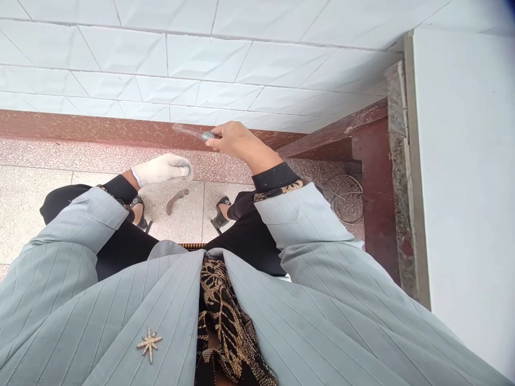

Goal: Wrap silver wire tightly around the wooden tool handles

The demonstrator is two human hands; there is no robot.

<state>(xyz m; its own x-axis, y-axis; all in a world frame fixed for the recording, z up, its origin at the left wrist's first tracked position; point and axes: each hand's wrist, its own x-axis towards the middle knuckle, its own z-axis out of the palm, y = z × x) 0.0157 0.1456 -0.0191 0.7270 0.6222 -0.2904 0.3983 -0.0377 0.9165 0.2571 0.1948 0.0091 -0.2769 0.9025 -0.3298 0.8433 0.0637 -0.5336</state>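
My right hand (237, 140), bare, is closed on a knife-like tool (187, 130). Its flat, brownish, blunt-ended part points left in front of the red-brown skirting, and silvery wire seems wound round it by my fingers. My left hand (159, 169), in a white knitted glove, has its fingers curled round a small greyish, round-edged thing (191, 170), mostly hidden, whose kind I cannot tell. Below that hand, between my shoes, a curved, rusty-brown tool (176, 201) lies on the floor tiles. The two hands are apart.
White relief tiles (205, 59) cover the wall ahead, above a red-brown skirting (80, 124). At right stand a dark red wooden frame (372, 187) and a white panel (462, 161). A pale cable (348, 195) lies coiled on the speckled floor beside the frame.
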